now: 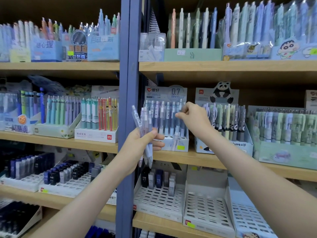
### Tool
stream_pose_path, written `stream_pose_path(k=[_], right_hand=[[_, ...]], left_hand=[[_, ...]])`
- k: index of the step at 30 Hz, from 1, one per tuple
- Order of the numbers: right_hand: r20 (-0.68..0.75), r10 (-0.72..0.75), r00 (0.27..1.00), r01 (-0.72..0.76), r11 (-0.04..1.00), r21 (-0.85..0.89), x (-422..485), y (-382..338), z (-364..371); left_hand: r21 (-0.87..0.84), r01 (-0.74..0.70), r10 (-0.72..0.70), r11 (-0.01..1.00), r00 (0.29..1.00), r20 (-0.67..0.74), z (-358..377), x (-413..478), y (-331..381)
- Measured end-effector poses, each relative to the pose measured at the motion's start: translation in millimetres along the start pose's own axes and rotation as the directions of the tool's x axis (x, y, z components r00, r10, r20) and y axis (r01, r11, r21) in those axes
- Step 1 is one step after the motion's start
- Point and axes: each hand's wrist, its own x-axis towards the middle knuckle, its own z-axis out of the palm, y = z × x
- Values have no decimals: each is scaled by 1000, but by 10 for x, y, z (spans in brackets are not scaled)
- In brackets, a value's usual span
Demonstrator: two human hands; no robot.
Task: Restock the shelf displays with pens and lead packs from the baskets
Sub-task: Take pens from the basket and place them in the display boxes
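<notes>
Left hand [142, 143], in front of the blue post [125, 74], grips a bundle of pens [145, 121] upright; right hand [193, 115] pinches a pen [181, 101] standing in the 0.7 mm display box [171, 146] on the middle shelf [197, 160].

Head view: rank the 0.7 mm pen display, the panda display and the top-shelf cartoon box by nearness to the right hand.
1. 0.7 mm pen display: the right hand pinches a pen in it.
2. panda display: next box to the right, same shelf.
3. cartoon box: shelf above, far right.
</notes>
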Motion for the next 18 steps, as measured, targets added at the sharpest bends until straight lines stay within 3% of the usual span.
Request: stream_pose_path(k=[18], right_hand=[[37, 99, 994, -88, 968, -234, -41, -131, 73]], left_hand=[[-62, 34, -29, 997, 996, 89, -14, -93, -23]])
